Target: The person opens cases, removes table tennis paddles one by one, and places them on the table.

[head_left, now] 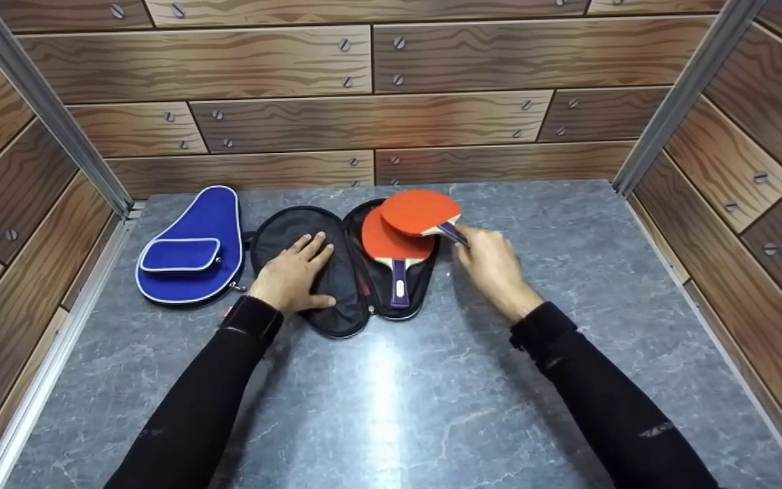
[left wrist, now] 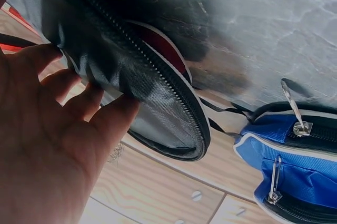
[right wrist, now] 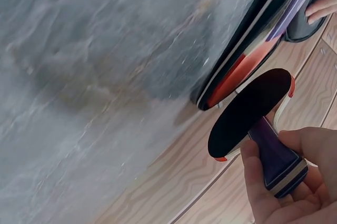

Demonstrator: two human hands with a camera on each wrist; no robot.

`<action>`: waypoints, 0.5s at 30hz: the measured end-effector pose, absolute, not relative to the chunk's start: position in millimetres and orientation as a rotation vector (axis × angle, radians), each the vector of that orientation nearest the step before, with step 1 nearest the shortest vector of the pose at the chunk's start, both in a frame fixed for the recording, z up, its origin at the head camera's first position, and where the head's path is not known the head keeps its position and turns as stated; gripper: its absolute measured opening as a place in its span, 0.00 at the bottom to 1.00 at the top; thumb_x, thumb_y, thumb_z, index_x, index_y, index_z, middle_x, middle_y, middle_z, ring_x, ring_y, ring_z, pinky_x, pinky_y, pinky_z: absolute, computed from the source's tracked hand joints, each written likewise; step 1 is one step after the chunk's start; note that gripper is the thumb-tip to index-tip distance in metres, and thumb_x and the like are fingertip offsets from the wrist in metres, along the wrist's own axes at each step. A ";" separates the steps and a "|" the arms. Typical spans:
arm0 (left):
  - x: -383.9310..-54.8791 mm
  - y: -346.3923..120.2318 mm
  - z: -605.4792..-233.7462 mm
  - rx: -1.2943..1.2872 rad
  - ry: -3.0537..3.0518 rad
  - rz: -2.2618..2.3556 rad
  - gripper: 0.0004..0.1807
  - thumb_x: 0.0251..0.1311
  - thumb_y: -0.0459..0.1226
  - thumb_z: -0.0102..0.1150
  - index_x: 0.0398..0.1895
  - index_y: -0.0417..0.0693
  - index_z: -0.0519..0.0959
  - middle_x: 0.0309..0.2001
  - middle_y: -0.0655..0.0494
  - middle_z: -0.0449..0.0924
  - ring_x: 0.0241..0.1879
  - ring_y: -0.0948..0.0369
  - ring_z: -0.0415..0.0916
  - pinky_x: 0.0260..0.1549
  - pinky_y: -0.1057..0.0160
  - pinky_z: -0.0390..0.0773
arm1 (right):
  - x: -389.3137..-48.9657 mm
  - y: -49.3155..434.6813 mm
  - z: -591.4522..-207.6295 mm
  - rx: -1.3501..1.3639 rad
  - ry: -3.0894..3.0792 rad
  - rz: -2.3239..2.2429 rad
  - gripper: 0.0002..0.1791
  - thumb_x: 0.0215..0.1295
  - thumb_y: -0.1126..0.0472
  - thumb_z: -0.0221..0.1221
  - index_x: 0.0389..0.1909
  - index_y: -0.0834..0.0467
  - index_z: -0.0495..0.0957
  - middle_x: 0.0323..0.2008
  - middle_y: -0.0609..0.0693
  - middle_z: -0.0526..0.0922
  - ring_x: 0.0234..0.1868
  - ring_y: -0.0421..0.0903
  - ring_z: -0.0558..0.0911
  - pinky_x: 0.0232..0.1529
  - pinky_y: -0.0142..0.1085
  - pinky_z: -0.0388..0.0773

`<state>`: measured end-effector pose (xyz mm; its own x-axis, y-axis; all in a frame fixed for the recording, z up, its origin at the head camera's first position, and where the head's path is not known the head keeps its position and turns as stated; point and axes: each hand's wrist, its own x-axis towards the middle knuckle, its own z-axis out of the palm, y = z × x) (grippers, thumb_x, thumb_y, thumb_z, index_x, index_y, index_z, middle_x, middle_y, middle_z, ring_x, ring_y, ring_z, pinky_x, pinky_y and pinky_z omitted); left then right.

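Note:
A black zip case (head_left: 343,316) lies unfolded on the grey surface. My left hand (head_left: 289,275) rests on its left half with the fingers spread; in the left wrist view the fingertips touch the grey mesh lining (left wrist: 158,124). One table tennis paddle (head_left: 384,244), orange-red side up with a purple handle, lies in the right half. Above it, partly overlapping it in the head view, is a second table tennis paddle (head_left: 418,209). My right hand (head_left: 496,268) grips that paddle by its purple handle (right wrist: 276,153); its black underside (right wrist: 250,111) shows in the right wrist view.
To the left of the black case lies a blue paddle case (head_left: 191,227) with white piping and a small zip pocket (head_left: 180,255). Wood-patterned walls (head_left: 282,61) stand at the back and both sides. The grey marbled tabletop (head_left: 391,407) extends in front.

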<state>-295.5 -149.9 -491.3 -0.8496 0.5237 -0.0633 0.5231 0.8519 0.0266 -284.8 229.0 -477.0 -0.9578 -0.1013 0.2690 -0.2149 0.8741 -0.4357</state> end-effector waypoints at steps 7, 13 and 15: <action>-297.5 -150.0 -492.1 0.814 2.927 -0.001 0.59 0.74 0.64 0.76 0.95 0.41 0.62 0.96 0.36 0.54 0.95 0.35 0.55 0.89 0.33 0.71 | -287.7 247.9 -471.4 0.194 -2.788 0.682 0.23 0.83 0.67 0.65 0.74 0.64 0.87 0.59 0.72 0.94 0.54 0.73 0.96 0.56 0.67 0.93; -297.6 -149.6 -492.2 0.816 2.926 -0.002 0.59 0.73 0.64 0.76 0.95 0.40 0.63 0.96 0.36 0.54 0.95 0.35 0.56 0.89 0.33 0.71 | -288.9 267.3 -467.5 0.144 -2.773 0.707 0.22 0.84 0.68 0.63 0.74 0.65 0.86 0.59 0.73 0.93 0.50 0.73 0.96 0.52 0.67 0.94; -297.6 -149.5 -492.3 0.818 2.927 0.002 0.59 0.73 0.64 0.76 0.95 0.41 0.63 0.96 0.36 0.54 0.95 0.35 0.56 0.90 0.33 0.70 | -289.2 273.8 -466.3 0.127 -2.767 0.715 0.23 0.84 0.67 0.63 0.74 0.65 0.86 0.58 0.74 0.94 0.49 0.73 0.96 0.52 0.67 0.94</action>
